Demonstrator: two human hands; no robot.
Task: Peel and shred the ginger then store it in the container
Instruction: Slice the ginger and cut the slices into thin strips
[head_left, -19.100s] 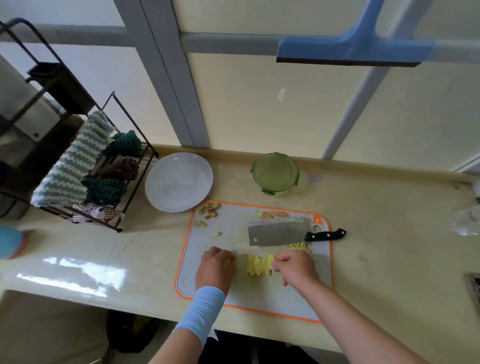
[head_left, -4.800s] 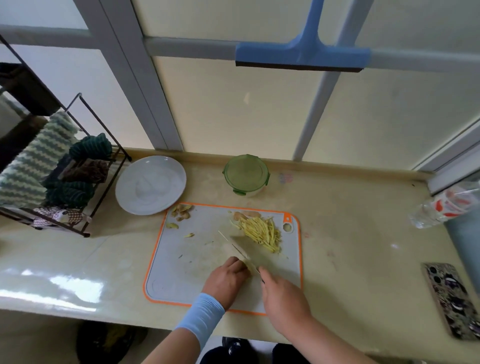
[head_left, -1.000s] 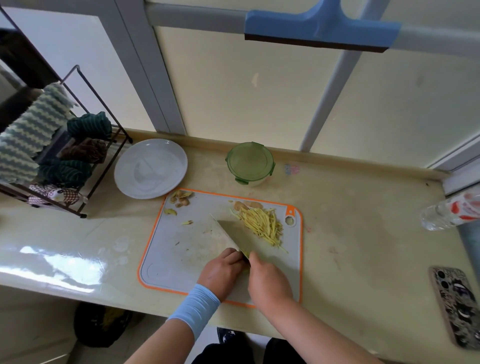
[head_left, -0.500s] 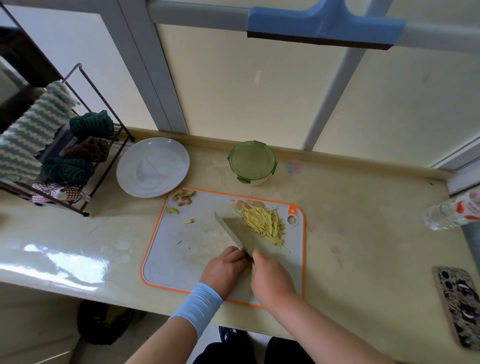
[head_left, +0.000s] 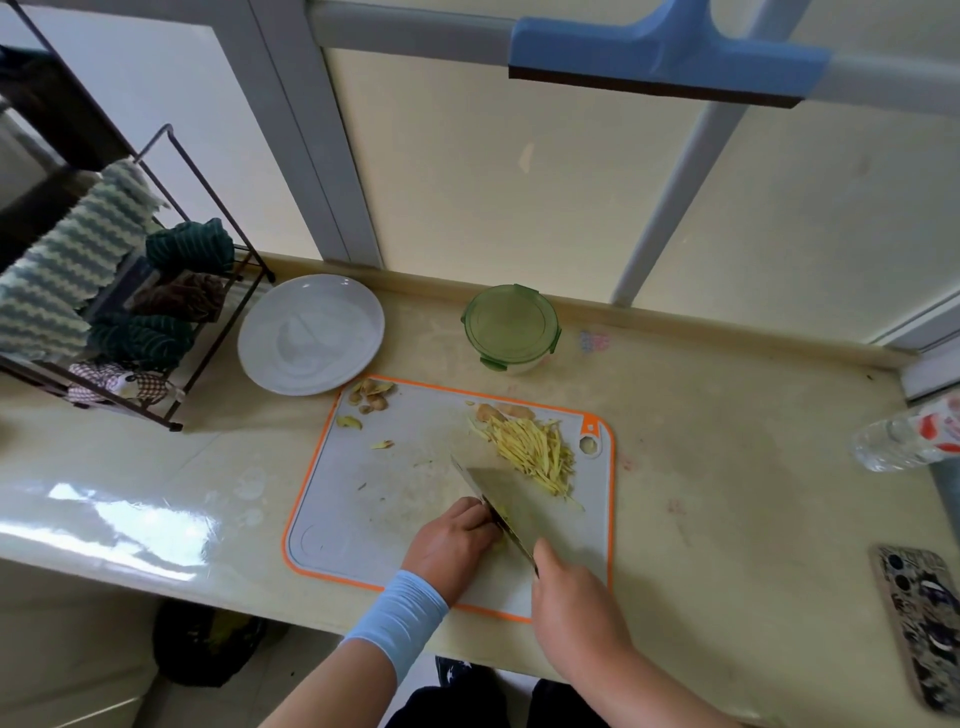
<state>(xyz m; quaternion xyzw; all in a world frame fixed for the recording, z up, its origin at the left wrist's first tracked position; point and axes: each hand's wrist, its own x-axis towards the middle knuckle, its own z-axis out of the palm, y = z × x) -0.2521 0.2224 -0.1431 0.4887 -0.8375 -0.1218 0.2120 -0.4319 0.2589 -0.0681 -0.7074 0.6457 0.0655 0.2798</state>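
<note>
On the grey, orange-rimmed cutting board (head_left: 395, 493) lies a pile of yellow ginger shreds (head_left: 535, 452) at the far right corner. My right hand (head_left: 571, 592) grips the handle of a cleaver (head_left: 498, 499), whose blade stands on edge against my left knuckles. My left hand (head_left: 452, 545), fingers curled, holds down a small bit of ginger (head_left: 500, 540) that is mostly hidden beneath it. Ginger peels (head_left: 371, 395) lie at the board's far left corner. A green-lidded round container (head_left: 511, 327), lid on, stands behind the board.
A white plate (head_left: 311, 332) sits left of the container. A wire rack (head_left: 171, 291) with cloths is at the far left. At the right lie a plastic bottle (head_left: 909, 441) and a phone (head_left: 924, 618). A blue squeegee (head_left: 665, 57) hangs overhead.
Over the longer span the ginger slices became a pile of shreds at the board's right. In the last second the cleaver and both hands have stayed near the board's front edge.
</note>
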